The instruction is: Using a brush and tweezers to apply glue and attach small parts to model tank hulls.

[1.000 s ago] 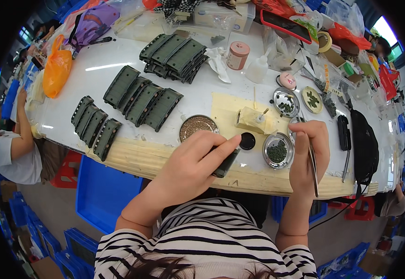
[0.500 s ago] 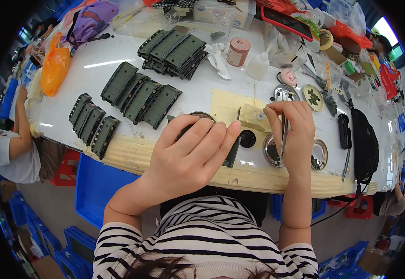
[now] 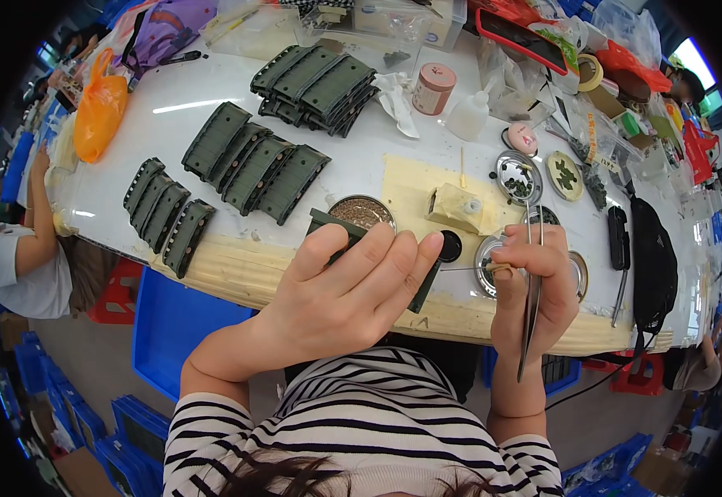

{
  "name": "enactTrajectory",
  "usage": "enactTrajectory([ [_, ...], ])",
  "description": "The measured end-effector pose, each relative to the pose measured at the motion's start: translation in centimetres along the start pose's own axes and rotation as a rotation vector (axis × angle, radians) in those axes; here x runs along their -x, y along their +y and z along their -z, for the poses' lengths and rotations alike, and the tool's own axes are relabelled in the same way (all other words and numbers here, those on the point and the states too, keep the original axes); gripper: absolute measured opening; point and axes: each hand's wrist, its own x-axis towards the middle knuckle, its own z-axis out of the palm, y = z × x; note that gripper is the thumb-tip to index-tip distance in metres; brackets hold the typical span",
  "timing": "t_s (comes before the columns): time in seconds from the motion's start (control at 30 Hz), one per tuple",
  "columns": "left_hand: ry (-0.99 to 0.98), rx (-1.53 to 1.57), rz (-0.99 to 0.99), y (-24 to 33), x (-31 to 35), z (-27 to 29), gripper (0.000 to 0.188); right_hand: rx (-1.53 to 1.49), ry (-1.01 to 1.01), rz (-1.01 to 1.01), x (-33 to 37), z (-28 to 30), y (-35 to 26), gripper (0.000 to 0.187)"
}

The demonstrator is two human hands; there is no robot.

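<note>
My left hand is closed around a dark green panel, whose ends stick out past the fingers; the rest is hidden under the hand. In my right hand are metal tweezers, laid across the palm with one end toward me. The same fingers pinch a thin needle-like tool with a yellowish grip, its fine shaft pointing left toward the panel. Between the hands lies a small round black dish. Beyond it stands a yellow tape-wrapped block on a yellow sheet.
Stacked green curved panels and further rows lie to the left. A tin of brown granules sits beyond my left hand. Round tins hold small dark green parts. A pink jar, squeeze bottle and black pouch stand around.
My right hand has come back from the tape-wrapped block toward me, now with the needle-like tool pointing left. The tweezers have swung with it. My left hand still grips the panel.
</note>
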Motion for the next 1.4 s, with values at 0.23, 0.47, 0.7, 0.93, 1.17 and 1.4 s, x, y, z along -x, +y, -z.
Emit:
enactTrajectory([
  [0.23,-0.006,0.010,0.012,0.0,0.1,-0.1,0.038,0.076,-0.046,-0.020,-0.1,-0.1,-0.1,0.016],
  [0.47,-0.006,0.013,0.016,0.0,0.1,-0.2,0.039,0.037,-0.007,0.005,-0.1,0.0,0.0,0.016],
  [0.7,-0.016,0.031,0.021,-0.1,0.1,-0.1,0.040,-0.001,-0.076,0.006,0.5,0.3,-0.7,0.018],
  [0.93,0.020,0.003,-0.025,-0.4,0.3,-0.5,0.035,0.001,-0.158,0.025,0.7,0.0,-1.0,0.021],
  [1.17,0.014,0.005,-0.021,-0.5,0.3,-0.3,0.035,0.011,-0.192,0.057,0.4,-0.1,-1.1,0.023],
  [1.4,-0.016,0.042,0.034,-0.2,0.2,-0.2,0.040,-0.062,-0.104,-0.006,0.8,0.2,-0.8,0.021],
])
